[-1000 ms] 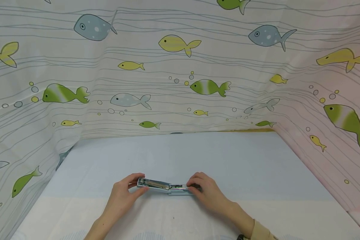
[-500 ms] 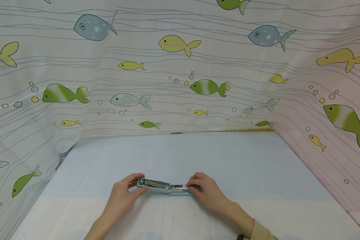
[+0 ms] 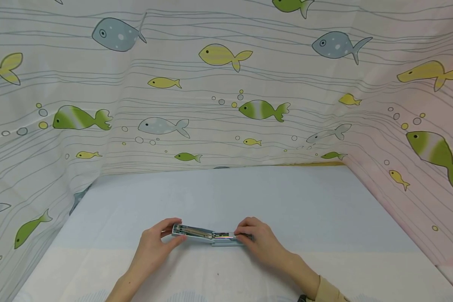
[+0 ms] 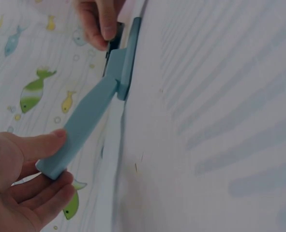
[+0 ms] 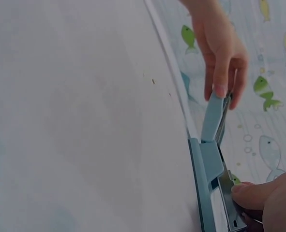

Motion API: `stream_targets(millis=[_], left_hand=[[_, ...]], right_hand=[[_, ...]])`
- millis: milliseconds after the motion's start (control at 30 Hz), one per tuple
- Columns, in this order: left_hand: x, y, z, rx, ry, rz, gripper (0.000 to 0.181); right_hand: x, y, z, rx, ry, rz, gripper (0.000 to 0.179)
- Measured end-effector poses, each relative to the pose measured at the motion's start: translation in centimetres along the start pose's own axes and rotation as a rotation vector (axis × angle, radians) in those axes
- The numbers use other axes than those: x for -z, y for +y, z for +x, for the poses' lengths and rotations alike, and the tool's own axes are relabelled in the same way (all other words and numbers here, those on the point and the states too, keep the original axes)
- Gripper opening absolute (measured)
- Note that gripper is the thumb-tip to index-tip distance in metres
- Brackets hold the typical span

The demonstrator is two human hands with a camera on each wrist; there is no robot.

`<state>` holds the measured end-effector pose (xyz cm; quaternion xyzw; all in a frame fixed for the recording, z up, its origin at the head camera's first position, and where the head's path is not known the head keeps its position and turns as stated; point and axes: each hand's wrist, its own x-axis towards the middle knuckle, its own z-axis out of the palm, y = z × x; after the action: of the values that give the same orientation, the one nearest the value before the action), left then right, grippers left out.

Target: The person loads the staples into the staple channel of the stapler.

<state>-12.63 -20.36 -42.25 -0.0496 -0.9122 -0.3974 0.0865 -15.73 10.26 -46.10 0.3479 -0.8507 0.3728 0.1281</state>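
A light blue stapler (image 3: 228, 243) lies folded open on the table, its base flat on the cloth. My left hand (image 3: 154, 243) grips the free end of the raised top cover (image 4: 82, 123) between thumb and fingers. The cover leans out to the left, inner side up, showing its metal parts in the head view. At the other end, my right hand (image 3: 264, 241) pinches the metal staple magazine (image 5: 227, 193) above the base. Its fingers hide that end of the magazine in the head view. Whether staples lie inside is too small to tell.
The stapler rests on a table covered with a pale blue and white cloth (image 3: 219, 201). A small dark speck (image 4: 136, 166) lies on the cloth near the stapler. Fish-printed fabric (image 3: 211, 92) hangs behind the table and along both sides.
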Motion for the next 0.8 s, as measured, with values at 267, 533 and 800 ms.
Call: stream_targets(millis=[267, 533, 800], left_hand=[[-0.02, -0.02, 0.05, 0.001, 0.0, 0.006, 0.044], [0.0, -0.1, 0.02, -0.014, 0.002, 0.01, 0.044], [0.01, -0.06, 0.02, -0.012, 0.001, 0.007, 0.044]], right_hand=[[-0.09, 0.33, -0.15, 0.019, -0.013, 0.028, 0.008], [0.13, 0.36, -0.11, 0.013, -0.034, 0.022, 0.008], [0.54, 0.48, -0.02, 0.024, -0.045, -0.005, 0.008]])
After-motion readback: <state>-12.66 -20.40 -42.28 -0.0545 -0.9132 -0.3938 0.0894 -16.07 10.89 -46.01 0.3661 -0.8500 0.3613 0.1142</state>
